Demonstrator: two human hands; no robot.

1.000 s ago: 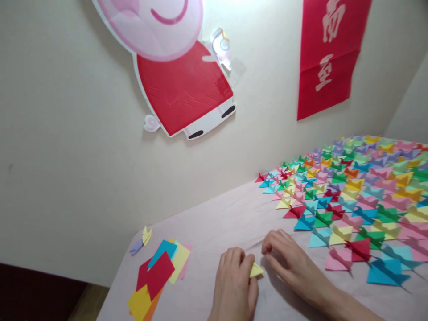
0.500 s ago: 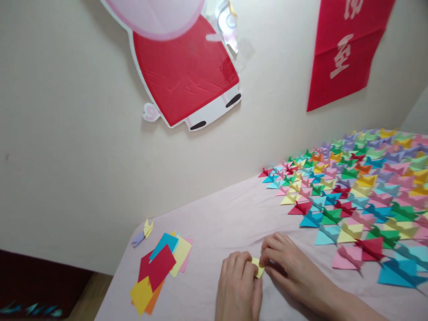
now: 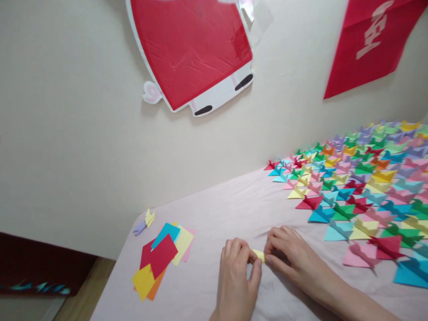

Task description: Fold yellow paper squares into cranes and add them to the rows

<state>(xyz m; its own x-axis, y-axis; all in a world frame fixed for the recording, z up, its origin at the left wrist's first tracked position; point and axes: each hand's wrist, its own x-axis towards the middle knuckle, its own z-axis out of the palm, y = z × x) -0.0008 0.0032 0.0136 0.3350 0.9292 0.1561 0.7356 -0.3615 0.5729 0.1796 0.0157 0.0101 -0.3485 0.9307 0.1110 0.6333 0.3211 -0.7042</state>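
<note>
A small piece of pale yellow folded paper (image 3: 258,255) shows between my two hands, low over the cloth-covered table. My left hand (image 3: 236,274) pinches its left end between thumb and fingers. At its right end, the thumb and fingertips of my right hand (image 3: 290,253) close on the paper. The fingers cover part of it, so its full folded shape is hidden. To the left lies a loose pile of coloured paper squares, with a red square (image 3: 163,255) on top and a yellow square (image 3: 143,281) at the near side.
Rows of folded paper cranes (image 3: 344,211) in many colours fill the right side of the table (image 3: 214,214). A yellow folded piece (image 3: 150,218) and a purple one (image 3: 139,228) lie by the far left corner. The wall (image 3: 83,156) rises behind, with a red cutout (image 3: 194,49).
My left thumb has moved away from the index finger's side, opening a gap in the hand. Less of the yellow paper shows now. The whole view has shifted slightly.
</note>
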